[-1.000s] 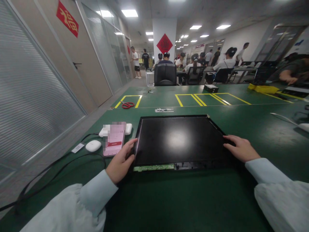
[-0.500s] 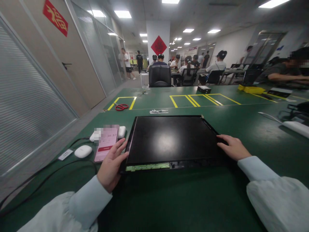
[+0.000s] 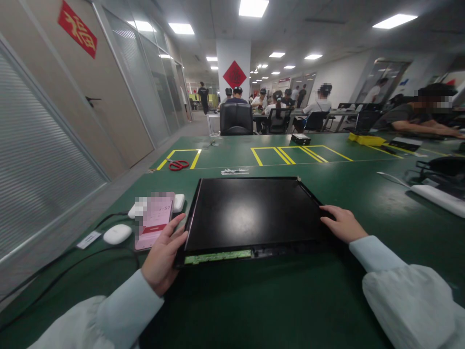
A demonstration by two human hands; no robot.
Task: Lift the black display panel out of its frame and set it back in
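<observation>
My left hand (image 3: 163,259) and right hand (image 3: 341,225) grasp the side edges of a black display panel (image 3: 250,215). It lies flat on the green tabletop (image 3: 254,300) before me, a green circuit strip (image 3: 217,257) along its near edge. A phone (image 3: 154,220) lies just beside my left fingers (image 3: 176,228).

Left hand (image 3: 162,259) has slid back along the display panel's (image 3: 250,213) left edge toward its near corner, and a seated co-worker (image 3: 417,114) has come into view far right.
</observation>
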